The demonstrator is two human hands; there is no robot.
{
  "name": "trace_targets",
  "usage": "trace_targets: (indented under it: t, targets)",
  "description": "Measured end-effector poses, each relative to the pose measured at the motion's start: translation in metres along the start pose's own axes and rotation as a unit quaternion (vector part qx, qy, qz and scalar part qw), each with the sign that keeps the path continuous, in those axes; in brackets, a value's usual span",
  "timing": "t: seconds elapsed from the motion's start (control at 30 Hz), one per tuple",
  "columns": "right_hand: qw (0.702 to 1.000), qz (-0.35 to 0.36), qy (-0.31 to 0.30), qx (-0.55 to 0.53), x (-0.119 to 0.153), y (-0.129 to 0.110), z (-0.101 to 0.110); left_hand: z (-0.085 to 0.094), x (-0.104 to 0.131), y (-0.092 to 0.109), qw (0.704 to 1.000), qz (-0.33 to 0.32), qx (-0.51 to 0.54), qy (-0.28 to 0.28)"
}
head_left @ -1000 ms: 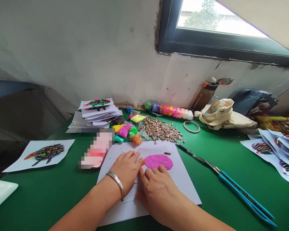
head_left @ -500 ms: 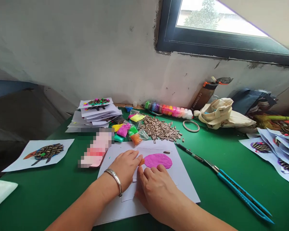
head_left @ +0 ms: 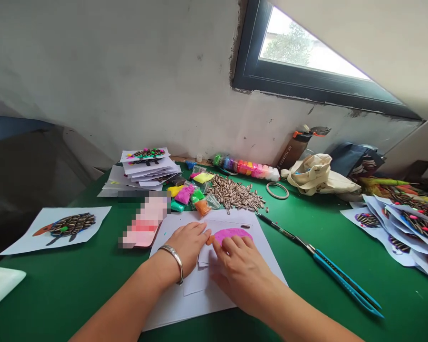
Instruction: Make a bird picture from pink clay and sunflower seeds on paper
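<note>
A small orange lump of modelling clay (head_left: 210, 240) lies at the left end of a flat pink clay oval (head_left: 231, 233), on white paper (head_left: 248, 218). My left hand (head_left: 187, 247), with a silver bangle at the wrist, rests on the paper with fingers stretched out, its fingertips against the orange clay. From the other side, my right hand (head_left: 240, 261) touches the lump with its index fingertip; the other fingers are bent over the pink oval and cover its lower part. Its thumb lies apart, lower down. Beyond the oval is a single sunflower seed (head_left: 245, 226).
Behind the paper lie bags of coloured clay (head_left: 183, 194) and a heap of sunflower seeds (head_left: 235, 192). Blue-handled tweezers (head_left: 345, 280) are at right, a tape roll (head_left: 277, 190) farther back. A seed picture (head_left: 62, 228) and paper stack (head_left: 151, 168) stand left.
My right hand has shifted slightly right and up, covering more of the pink oval. The orange clay looks more compact and rounded. The camera view has turned a little.
</note>
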State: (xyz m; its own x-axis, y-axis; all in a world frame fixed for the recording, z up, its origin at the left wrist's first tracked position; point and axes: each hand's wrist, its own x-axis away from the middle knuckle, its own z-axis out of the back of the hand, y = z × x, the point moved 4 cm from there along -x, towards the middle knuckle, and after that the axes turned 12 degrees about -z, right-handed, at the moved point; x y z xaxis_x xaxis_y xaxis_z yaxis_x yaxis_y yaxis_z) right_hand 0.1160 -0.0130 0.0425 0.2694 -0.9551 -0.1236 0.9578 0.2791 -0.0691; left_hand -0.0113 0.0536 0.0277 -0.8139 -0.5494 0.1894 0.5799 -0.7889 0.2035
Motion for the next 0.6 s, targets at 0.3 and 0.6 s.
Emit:
trace_targets:
  t: [0.3,0.6]
  targets:
    - [0.998,-0.026,0.042,-0.039,0.003,0.005,-0.026,-0.005,0.000,-0.002,1.000,0.006,0.011,0.013]
    - [0.997,-0.049,0.039,-0.055,-0.001,0.011,-0.030,-0.005,0.000,-0.001,1.000,0.002,0.021,0.015]
